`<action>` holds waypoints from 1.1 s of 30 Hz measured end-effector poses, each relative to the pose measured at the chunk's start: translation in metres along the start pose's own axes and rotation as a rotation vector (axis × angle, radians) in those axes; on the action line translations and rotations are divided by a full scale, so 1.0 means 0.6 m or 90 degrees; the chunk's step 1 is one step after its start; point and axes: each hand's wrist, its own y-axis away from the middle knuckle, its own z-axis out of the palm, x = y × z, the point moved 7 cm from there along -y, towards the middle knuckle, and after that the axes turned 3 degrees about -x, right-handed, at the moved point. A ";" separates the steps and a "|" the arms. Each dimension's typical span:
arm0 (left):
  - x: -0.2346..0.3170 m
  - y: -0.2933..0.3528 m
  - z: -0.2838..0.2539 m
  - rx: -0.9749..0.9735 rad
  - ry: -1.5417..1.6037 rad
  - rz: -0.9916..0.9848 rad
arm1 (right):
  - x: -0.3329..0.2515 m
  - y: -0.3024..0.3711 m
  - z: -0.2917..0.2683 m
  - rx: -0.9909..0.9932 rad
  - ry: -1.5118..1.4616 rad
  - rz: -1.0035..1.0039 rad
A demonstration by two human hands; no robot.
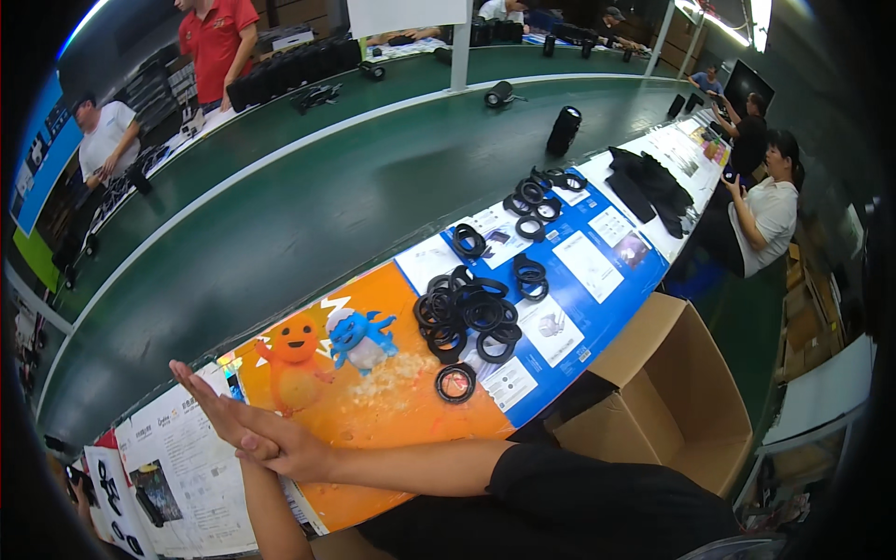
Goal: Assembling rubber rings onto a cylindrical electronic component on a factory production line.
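At the lower left, over the workbench edge, my left hand (213, 408) and my right hand (291, 450) press together, palm against palm. The fingers are stretched out, pointing up and to the left, and I see nothing held in either hand. A thumb crosses over near the wrist. Nearest on the bench to the right is a single black ring (455, 384), lying flat beside a heap of black ring-shaped parts (471, 310). Beneath my hands lies an orange printed sheet (392, 411) with two cartoon figures.
More black rings (532, 193) lie farther along the blue printed sheet (597, 233). Black cloth (649, 187) sits beyond them. An open cardboard box (644, 411) stands at the right of the bench. A green conveyor belt (355, 201) runs alongside, carrying a black cylinder (564, 131). Co-workers sit nearby.
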 end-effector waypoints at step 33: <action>0.040 0.013 -0.023 0.019 -0.148 0.110 | 0.001 0.003 -0.008 -0.057 -0.036 0.034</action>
